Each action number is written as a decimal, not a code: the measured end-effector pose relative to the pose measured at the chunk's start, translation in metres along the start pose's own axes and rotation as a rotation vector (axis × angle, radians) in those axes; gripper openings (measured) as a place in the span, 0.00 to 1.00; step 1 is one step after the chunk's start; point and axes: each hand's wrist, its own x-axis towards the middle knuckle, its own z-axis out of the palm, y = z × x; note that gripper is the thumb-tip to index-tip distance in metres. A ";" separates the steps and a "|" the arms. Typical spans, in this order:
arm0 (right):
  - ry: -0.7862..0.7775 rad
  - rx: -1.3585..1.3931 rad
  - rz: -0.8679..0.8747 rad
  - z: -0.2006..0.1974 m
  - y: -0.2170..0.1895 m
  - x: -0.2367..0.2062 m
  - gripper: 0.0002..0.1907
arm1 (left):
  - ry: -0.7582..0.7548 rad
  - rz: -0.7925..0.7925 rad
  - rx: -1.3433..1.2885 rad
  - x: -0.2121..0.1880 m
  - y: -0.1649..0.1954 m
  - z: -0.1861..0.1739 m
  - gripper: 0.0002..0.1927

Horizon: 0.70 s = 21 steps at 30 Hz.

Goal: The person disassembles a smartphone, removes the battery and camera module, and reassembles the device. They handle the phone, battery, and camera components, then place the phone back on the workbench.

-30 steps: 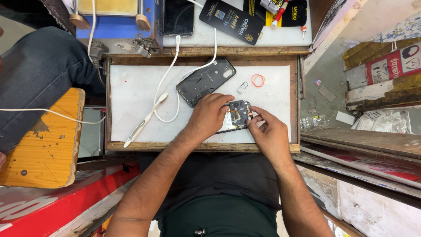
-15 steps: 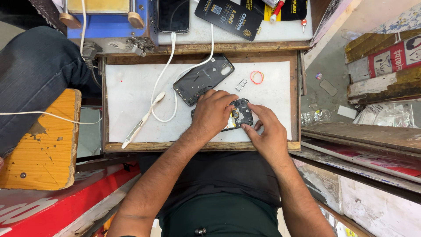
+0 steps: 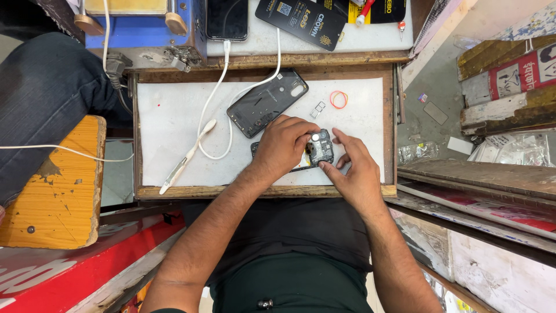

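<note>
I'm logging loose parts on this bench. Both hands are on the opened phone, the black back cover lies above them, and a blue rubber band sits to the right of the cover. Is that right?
Not quite: the rubber band is orange, not blue, as the head view shows. The rest holds: the left hand and right hand are on the opened phone, and the black back cover lies above them, with the band to its right.

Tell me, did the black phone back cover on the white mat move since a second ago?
No. The black back cover lies at the same spot beside the orange rubber band and the white cable; only the camera shifted.
</note>
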 end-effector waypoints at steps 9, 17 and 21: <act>-0.055 0.221 0.002 0.002 0.039 0.005 0.22 | 0.092 0.000 -0.008 -0.007 0.001 -0.012 0.10; -0.027 0.264 0.008 0.009 0.055 0.003 0.19 | 0.068 0.048 0.238 -0.009 0.007 -0.009 0.05; -0.032 0.285 0.053 0.007 0.054 0.001 0.18 | -0.005 0.070 0.330 -0.006 0.010 -0.006 0.06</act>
